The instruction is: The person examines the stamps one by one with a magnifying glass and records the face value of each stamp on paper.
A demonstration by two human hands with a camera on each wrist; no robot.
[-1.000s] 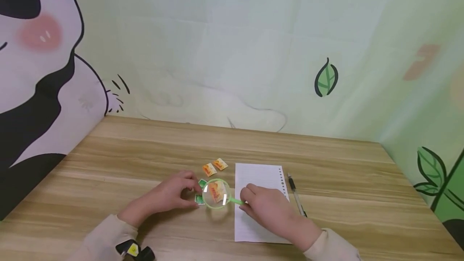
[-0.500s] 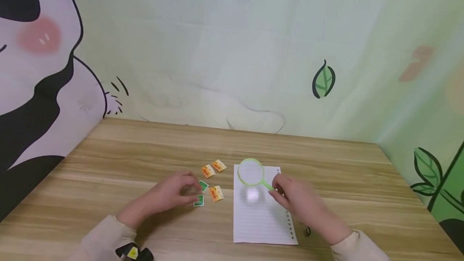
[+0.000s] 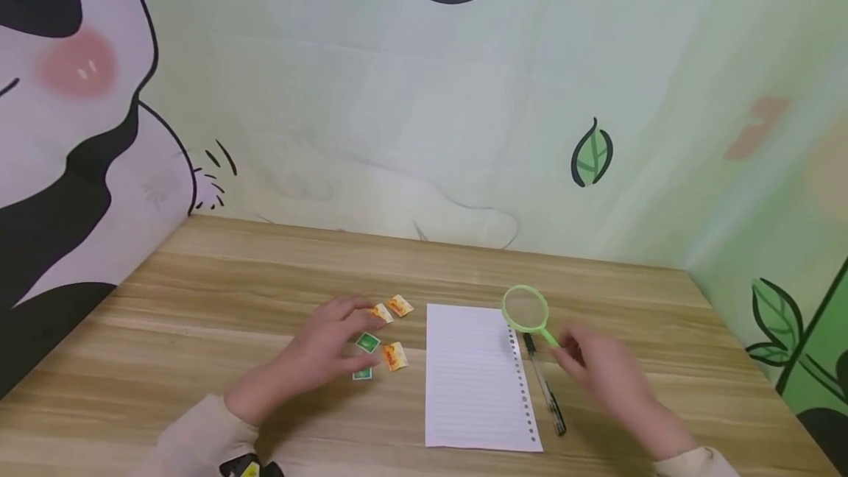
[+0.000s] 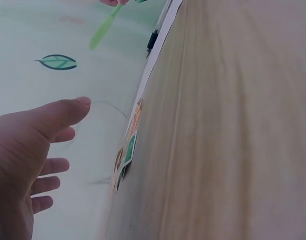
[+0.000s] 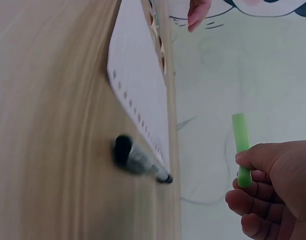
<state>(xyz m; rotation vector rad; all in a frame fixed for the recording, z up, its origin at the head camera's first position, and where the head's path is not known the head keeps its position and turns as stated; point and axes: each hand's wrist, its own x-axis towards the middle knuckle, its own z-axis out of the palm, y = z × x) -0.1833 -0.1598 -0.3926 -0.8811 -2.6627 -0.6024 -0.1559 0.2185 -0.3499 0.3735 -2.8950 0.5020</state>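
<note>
My right hand [image 3: 606, 366] pinches the green handle of a magnifying glass [image 3: 525, 308], which is raised over the lined paper's [image 3: 473, 381] top right corner and the pen [image 3: 545, 385]. In the right wrist view thumb and fingers hold the handle [image 5: 241, 132]. My left hand [image 3: 324, 341] hovers with spread fingers over small stamps. Two green stamps [image 3: 367, 342] lie by its thumb and fingers. Three orange stamps [image 3: 394, 356] are scattered around them, one partly covered by a fingertip. The left wrist view shows this hand [image 4: 28, 155] holding nothing.
Everything lies on a wood-grain table [image 3: 265, 271] with a printed backdrop [image 3: 318, 94] behind it. The punched edge of the paper runs beside the pen. A black device [image 3: 241, 466] is worn at my left wrist.
My right hand has carried the magnifying glass from over an orange stamp rightward across the paper, uncovering the sheet and pen. My left hand has shifted slightly, fingers spreading over the stamps.
</note>
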